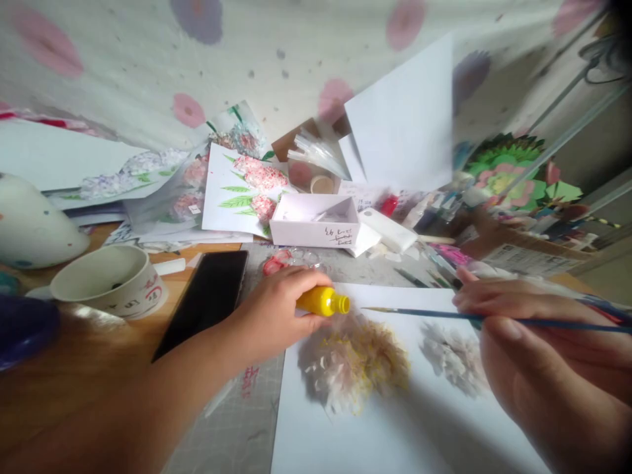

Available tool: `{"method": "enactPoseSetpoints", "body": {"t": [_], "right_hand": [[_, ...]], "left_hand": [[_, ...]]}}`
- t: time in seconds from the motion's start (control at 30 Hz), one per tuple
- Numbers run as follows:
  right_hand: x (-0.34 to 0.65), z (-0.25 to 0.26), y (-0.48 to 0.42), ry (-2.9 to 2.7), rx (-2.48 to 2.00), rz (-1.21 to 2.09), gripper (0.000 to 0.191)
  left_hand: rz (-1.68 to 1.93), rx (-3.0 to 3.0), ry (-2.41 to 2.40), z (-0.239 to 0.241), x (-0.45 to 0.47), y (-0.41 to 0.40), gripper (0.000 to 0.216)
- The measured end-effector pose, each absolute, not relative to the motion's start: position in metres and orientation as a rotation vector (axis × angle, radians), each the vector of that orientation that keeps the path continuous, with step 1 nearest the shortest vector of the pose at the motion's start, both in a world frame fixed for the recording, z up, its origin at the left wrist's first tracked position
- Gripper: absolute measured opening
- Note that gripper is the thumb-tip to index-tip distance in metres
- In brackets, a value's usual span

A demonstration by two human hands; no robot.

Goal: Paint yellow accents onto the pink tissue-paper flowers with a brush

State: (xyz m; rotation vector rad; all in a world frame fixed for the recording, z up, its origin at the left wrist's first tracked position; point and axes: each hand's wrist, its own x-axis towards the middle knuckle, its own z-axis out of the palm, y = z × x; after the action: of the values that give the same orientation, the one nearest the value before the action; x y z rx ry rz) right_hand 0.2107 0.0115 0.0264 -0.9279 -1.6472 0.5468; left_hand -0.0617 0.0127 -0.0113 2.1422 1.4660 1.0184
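Observation:
My left hand (276, 306) is closed around a small yellow bottle (320, 301), tilted on its side with its uncapped neck toward the right. In my right hand (538, 349) a thin blue paintbrush (419, 313) is pinched, its tip pointing left, just short of the bottle's mouth. Below them a white paper sheet (316, 434) bears a raised, fluffy flower (358, 365), whitish on the left and yellow-tinged on the right. A smaller whitish flower (454, 359) sits further right on the sheet, partly behind my right hand.
A black phone (205, 296) and a white mug (108, 280) are at left. Behind stand a white box (316, 227), flower pictures (241, 191) and a large white sheet (405, 118). Red-handled scissors (277, 262) rest on the grey cutting mat (232, 408). A cardboard box (523, 247) is at right.

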Motion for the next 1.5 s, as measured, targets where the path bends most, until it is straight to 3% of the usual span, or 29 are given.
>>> {"method": "enactPoseSetpoints", "body": {"t": [0.1, 0.37, 0.97, 1.5], "right_hand": [[0.208, 0.030, 0.005, -1.780, -0.866, 0.442, 0.017], [0.187, 0.039, 0.011, -1.990, -0.676, 0.381, 0.010], [0.200, 0.027, 0.017, -1.350, -0.923, 0.859, 0.006], [0.184, 0.003, 0.018, -1.807, -0.998, 0.897, 0.002]], "left_hand": [[1.029, 2.116, 1.426, -0.010, -0.060, 0.010, 0.029], [0.977, 2.124, 1.403, -0.002, -0.057, 0.005, 0.032], [1.033, 2.123, 1.517, -0.004, -0.058, 0.009, 0.025], [1.041, 2.085, 1.619, -0.004, -0.057, 0.011, 0.026]]}}
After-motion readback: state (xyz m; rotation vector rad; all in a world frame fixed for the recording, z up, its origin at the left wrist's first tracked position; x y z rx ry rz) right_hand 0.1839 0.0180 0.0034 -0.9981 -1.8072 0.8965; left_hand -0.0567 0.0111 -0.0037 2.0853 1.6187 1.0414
